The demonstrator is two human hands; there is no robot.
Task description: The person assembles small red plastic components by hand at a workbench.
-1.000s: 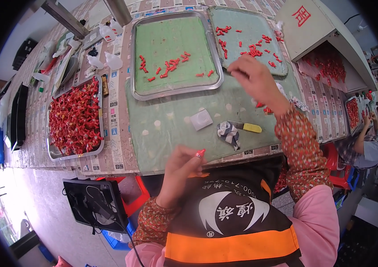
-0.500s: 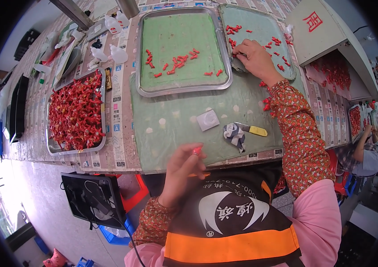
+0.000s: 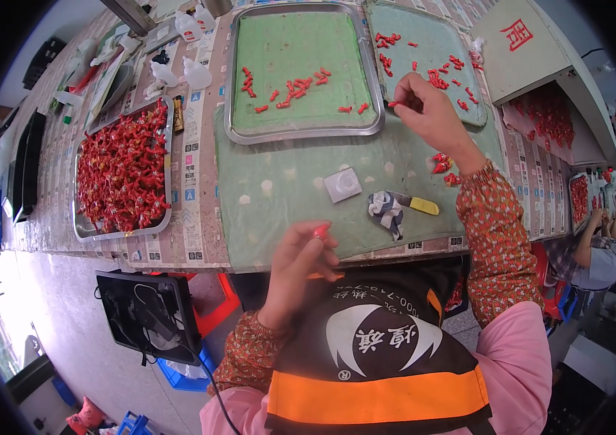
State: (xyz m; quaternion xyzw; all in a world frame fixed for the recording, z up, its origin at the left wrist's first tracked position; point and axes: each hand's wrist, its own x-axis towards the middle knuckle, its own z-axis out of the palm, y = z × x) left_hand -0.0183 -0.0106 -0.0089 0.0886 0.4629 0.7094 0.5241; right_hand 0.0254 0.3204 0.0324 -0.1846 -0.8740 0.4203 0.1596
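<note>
Head view shows a long table (image 3: 199, 232) with a green mat (image 3: 286, 188) on it. At 12 o'clock sits a big metal tray (image 3: 301, 130) with a green floor and a few small red bits. At 9 o'clock a second metal tray (image 3: 83, 228) is heaped with red pieces (image 3: 123, 170). At 1 o'clock another green tray (image 3: 467, 116) holds more scattered red bits (image 3: 438, 76).

The right hand (image 3: 431, 112) is at 1 o'clock, at the near left edge of that tray. Its fingers are closed in a pinch on one small red bit (image 3: 393, 104). Half a second ago this hand lay farther in over that tray; now it has pulled back toward the gap between the two trays.

The left hand (image 3: 301, 257) is at 6 o'clock, at the near edge of the mat. Its fingers are curled around a small red piece (image 3: 320, 232) at the fingertips. It has barely moved.

Between the hands lie a white square (image 3: 343, 184), a yellow-handled tool (image 3: 413, 204) and a crumpled rag (image 3: 385, 209).
</note>
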